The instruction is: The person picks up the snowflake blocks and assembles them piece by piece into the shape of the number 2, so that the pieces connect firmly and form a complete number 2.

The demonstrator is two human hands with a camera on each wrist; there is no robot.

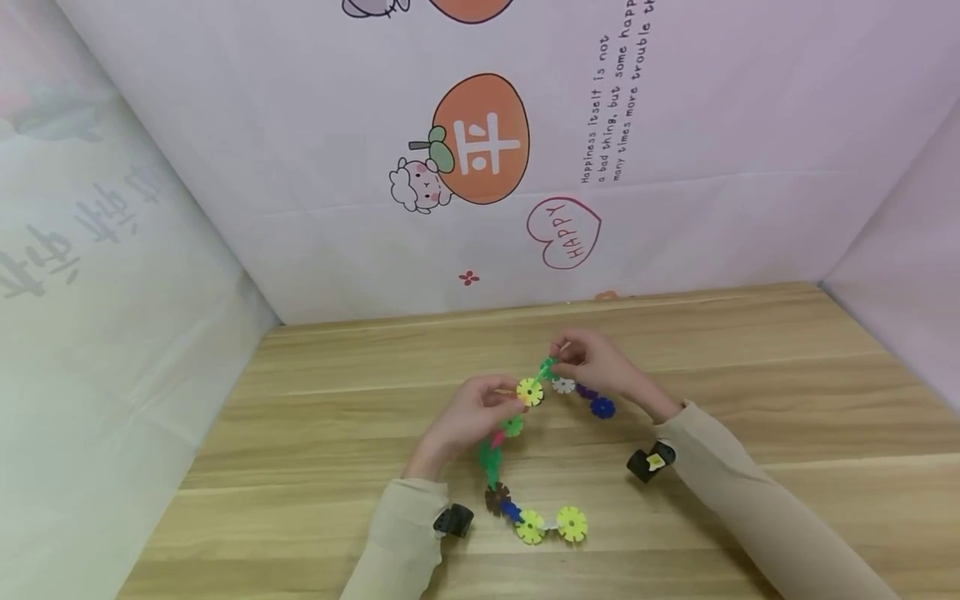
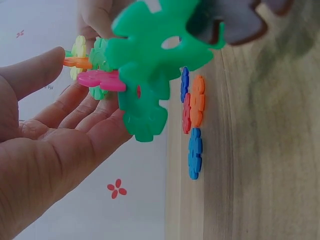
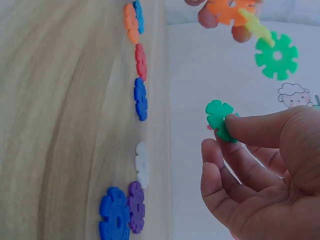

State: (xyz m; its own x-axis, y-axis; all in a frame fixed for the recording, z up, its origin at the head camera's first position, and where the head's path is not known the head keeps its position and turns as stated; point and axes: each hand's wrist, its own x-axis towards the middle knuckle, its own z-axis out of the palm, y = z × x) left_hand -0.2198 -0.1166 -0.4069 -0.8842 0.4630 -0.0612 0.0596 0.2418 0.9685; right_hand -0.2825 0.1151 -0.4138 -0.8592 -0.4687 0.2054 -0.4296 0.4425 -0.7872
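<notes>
A curved chain of interlocking plastic snowflake discs [image 1: 491, 458] runs from my left hand [image 1: 471, 412] toward the table's front. That hand pinches the chain's orange disc [image 2: 77, 62] between thumb and fingers. Beyond it are a yellow disc [image 1: 529, 392] and a light green end disc [image 3: 276, 56]. To the right, my right hand [image 1: 596, 362] pinches a loose green disc [image 3: 219, 119] by its edge. In the right wrist view a gap separates this disc from the chain's end. Pink, green and brown discs [image 1: 497, 499] follow lower down the chain.
Loose discs lie on the wooden table [image 1: 337, 467]: white [image 1: 564, 386], purple [image 3: 136, 207] and dark blue [image 1: 602, 407] below the right hand. Blue, red [image 3: 141, 62] and orange ones [image 2: 198, 101] lie beyond. A printed cloth wall [image 1: 337, 208] stands behind the table.
</notes>
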